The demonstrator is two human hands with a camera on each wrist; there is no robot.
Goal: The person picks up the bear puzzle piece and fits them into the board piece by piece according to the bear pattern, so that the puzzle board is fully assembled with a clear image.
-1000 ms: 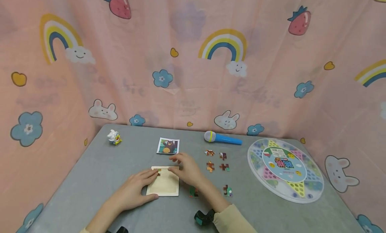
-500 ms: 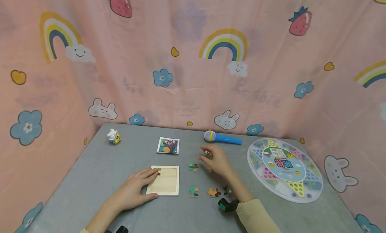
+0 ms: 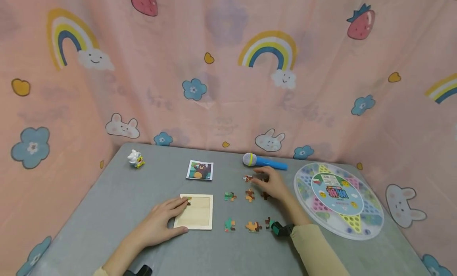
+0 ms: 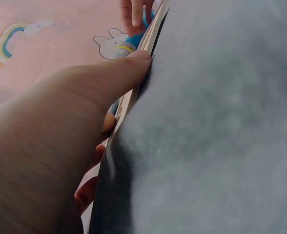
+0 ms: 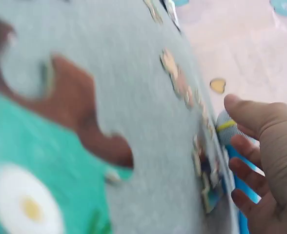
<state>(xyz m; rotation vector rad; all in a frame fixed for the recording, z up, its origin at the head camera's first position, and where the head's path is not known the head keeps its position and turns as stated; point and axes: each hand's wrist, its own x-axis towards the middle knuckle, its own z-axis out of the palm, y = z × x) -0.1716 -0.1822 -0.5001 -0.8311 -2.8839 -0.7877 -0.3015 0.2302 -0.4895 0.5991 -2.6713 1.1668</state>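
Observation:
My left hand lies along the left side of a shallow wooden puzzle tray. Its fingertips touch the upper left corner beside a puzzle piece, and in the left wrist view the thumb presses on the tray's edge. Over the far right of the loose pieces hovers my right hand, thumb and fingers apart. It partly covers a dark brown piece; the right wrist view shows nothing between its fingers. Nearby lie a red-brown piece and an orange piece.
More loose pieces lie in front, such as a green one and an orange one. Behind are a picture card and a blue toy microphone. A round game board stands right, a small figurine far left.
My right hand has moved right from above the tray, past the red-brown piece, to the dark brown piece at the far right. The left hand has stayed on the tray.

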